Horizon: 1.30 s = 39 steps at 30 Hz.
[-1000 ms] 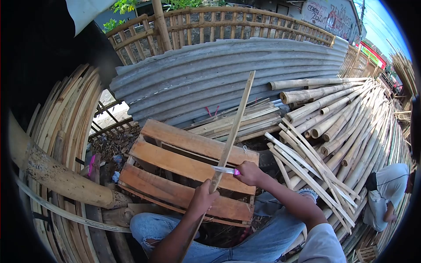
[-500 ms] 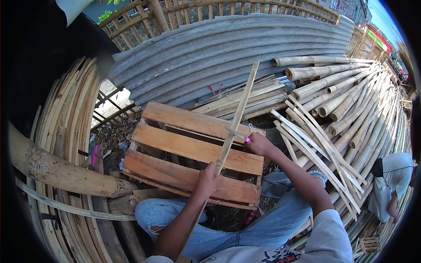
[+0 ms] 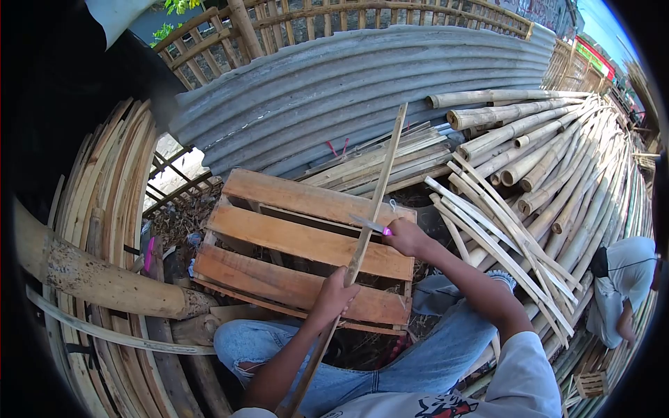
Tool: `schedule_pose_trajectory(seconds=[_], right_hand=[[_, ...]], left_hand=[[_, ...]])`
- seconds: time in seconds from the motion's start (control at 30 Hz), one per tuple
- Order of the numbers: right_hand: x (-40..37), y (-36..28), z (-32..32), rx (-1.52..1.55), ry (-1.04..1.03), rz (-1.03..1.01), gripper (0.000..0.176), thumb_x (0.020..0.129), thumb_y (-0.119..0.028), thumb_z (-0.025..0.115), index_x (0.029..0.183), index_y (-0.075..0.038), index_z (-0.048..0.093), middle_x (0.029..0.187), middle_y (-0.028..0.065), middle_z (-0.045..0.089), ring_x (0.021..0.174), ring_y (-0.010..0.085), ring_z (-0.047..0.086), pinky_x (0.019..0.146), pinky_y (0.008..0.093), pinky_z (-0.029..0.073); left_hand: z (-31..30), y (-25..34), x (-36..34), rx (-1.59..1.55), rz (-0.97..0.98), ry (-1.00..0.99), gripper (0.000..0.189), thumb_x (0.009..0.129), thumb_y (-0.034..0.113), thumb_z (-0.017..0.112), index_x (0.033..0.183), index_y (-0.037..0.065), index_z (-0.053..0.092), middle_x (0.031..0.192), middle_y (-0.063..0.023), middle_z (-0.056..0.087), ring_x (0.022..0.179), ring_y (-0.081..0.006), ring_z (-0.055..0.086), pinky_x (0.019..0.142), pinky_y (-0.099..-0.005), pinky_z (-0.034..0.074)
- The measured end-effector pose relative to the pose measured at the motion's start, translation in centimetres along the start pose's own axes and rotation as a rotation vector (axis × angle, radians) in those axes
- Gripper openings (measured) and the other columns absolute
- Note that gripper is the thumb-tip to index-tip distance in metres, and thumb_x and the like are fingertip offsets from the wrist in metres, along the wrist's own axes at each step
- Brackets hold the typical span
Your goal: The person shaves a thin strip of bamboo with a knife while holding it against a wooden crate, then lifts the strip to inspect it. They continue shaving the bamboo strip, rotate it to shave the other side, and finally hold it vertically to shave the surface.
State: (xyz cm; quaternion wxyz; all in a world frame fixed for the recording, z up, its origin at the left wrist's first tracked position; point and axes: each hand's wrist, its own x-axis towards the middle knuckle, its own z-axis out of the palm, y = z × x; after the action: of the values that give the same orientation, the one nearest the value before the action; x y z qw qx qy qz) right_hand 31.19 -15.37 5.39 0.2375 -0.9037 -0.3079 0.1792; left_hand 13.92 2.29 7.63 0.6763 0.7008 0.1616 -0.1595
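My left hand [image 3: 334, 298] is closed around a long, narrow bamboo strip [image 3: 377, 197] that slants from my lap up and away to the right. In my right hand [image 3: 408, 237] is a knife [image 3: 369, 224] with a pink handle, its blade pointing left and overlapping the strip in this view. Below both hands stands a slatted wooden crate [image 3: 306, 240] with gaps between its orange-brown boards. The lower end of the strip runs down past my left forearm over my jeans.
Split bamboo strips [image 3: 502, 226] and thick bamboo poles [image 3: 536, 167] lie to the right. A corrugated metal sheet [image 3: 348, 83] stands behind the crate. At left are upright wood slats [image 3: 97, 188] and a thick bamboo pole [image 3: 111, 279]. Another person [image 3: 624, 285] bends over at far right.
My right hand with the knife has shifted slightly left and down, and the blade now reaches past the strip's left edge. The strip stands a little steeper, and the left hand is slightly lower.
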Motion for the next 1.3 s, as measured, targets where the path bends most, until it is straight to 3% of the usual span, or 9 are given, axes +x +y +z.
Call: schedule_pose_trajectory(seconds=[0.07, 0.3, 0.4, 0.47, 0.6, 0.8, 1.0, 1.13, 1.3], right_hand=[[-1.4, -1.9, 2.1, -0.054, -0.153, -0.142, 0.035, 0.080, -0.029, 0.052, 0.074, 0.004, 0.063, 0.075, 0.0281, 0.061, 0.077, 0.0431, 0.060, 0.074, 0.0486, 0.048], [2.2, 1.8, -2.1, 0.057, 0.066, 0.131, 0.038, 0.080, -0.030, 0.052, 0.074, 0.005, 0.063, 0.076, 0.0272, 0.062, 0.077, 0.0418, 0.062, 0.073, 0.0477, 0.049], [-0.8, -2.5, 0.8, -0.086, -0.092, -0.162, 0.038, 0.080, -0.030, 0.050, 0.073, 0.005, 0.063, 0.074, 0.0271, 0.062, 0.077, 0.0416, 0.062, 0.072, 0.0483, 0.049], [-1.4, -3.4, 2.7, -0.042, -0.156, -0.236, 0.038, 0.080, -0.030, 0.051, 0.072, 0.005, 0.063, 0.073, 0.0267, 0.062, 0.075, 0.0418, 0.062, 0.072, 0.0480, 0.049], [2.2, 1.8, -1.5, 0.063, 0.157, 0.058, 0.039, 0.080, -0.029, 0.050, 0.069, 0.006, 0.062, 0.073, 0.0272, 0.062, 0.072, 0.0425, 0.062, 0.067, 0.0490, 0.050], [-2.2, -3.0, 1.8, 0.016, -0.121, -0.194, 0.037, 0.079, -0.028, 0.051, 0.071, 0.006, 0.063, 0.074, 0.0273, 0.062, 0.074, 0.0422, 0.062, 0.069, 0.0482, 0.049], [1.6, 0.6, -0.6, 0.036, 0.049, 0.022, 0.038, 0.080, -0.030, 0.052, 0.073, 0.006, 0.063, 0.077, 0.0266, 0.063, 0.076, 0.0407, 0.062, 0.072, 0.0475, 0.049], [-1.0, -3.6, 0.9, -0.046, -0.185, -0.117, 0.040, 0.082, -0.031, 0.050, 0.077, 0.006, 0.063, 0.079, 0.0276, 0.063, 0.078, 0.0430, 0.062, 0.074, 0.0479, 0.049], [1.8, 1.0, -0.9, 0.102, 0.031, 0.109, 0.040, 0.082, -0.030, 0.051, 0.077, 0.008, 0.062, 0.080, 0.0275, 0.062, 0.079, 0.0420, 0.062, 0.074, 0.0483, 0.049]], left_hand=[[-0.3, 0.2, 0.3, 0.038, -0.007, 0.015, 0.016, 0.082, 0.006, 0.054, 0.090, 0.004, 0.041, 0.054, 0.0011, 0.041, 0.039, -0.0053, 0.039, 0.033, -0.0218, 0.032], [-0.8, 0.4, 0.4, -0.391, -0.101, -0.211, 0.010, 0.087, 0.001, 0.044, 0.093, 0.007, 0.038, 0.055, 0.0030, 0.036, 0.035, -0.0015, 0.031, 0.029, -0.0172, 0.024], [-1.0, -0.4, 0.7, -0.444, -0.131, -0.201, 0.011, 0.087, 0.003, 0.046, 0.089, 0.009, 0.037, 0.055, 0.0032, 0.035, 0.034, -0.0022, 0.030, 0.029, -0.0171, 0.023], [-1.2, 0.0, 0.8, -0.417, -0.131, -0.182, 0.011, 0.086, 0.002, 0.046, 0.087, 0.009, 0.037, 0.054, 0.0029, 0.035, 0.034, -0.0026, 0.031, 0.029, -0.0176, 0.024], [-1.1, 0.2, 0.0, -0.176, -0.057, -0.066, 0.013, 0.084, 0.000, 0.046, 0.086, 0.009, 0.037, 0.055, 0.0020, 0.036, 0.034, -0.0029, 0.030, 0.028, -0.0189, 0.023], [-1.5, 0.4, 0.4, -0.268, -0.055, -0.134, 0.010, 0.084, 0.000, 0.045, 0.091, 0.006, 0.039, 0.055, 0.0024, 0.037, 0.035, -0.0030, 0.032, 0.030, -0.0191, 0.025], [-1.1, 0.9, 0.0, -0.199, -0.076, -0.046, 0.013, 0.083, 0.001, 0.046, 0.095, 0.002, 0.041, 0.055, 0.0017, 0.039, 0.035, -0.0038, 0.033, 0.030, -0.0202, 0.027], [-1.4, 0.0, 0.5, 0.012, -0.016, 0.013, 0.012, 0.083, 0.004, 0.050, 0.092, 0.003, 0.042, 0.054, 0.0012, 0.041, 0.036, -0.0050, 0.037, 0.031, -0.0210, 0.031], [-0.7, 0.9, -0.2, 0.131, -0.085, 0.031, 0.012, 0.081, 0.005, 0.049, 0.092, 0.004, 0.043, 0.054, 0.0038, 0.038, 0.037, -0.0024, 0.032, 0.032, -0.0193, 0.029]])
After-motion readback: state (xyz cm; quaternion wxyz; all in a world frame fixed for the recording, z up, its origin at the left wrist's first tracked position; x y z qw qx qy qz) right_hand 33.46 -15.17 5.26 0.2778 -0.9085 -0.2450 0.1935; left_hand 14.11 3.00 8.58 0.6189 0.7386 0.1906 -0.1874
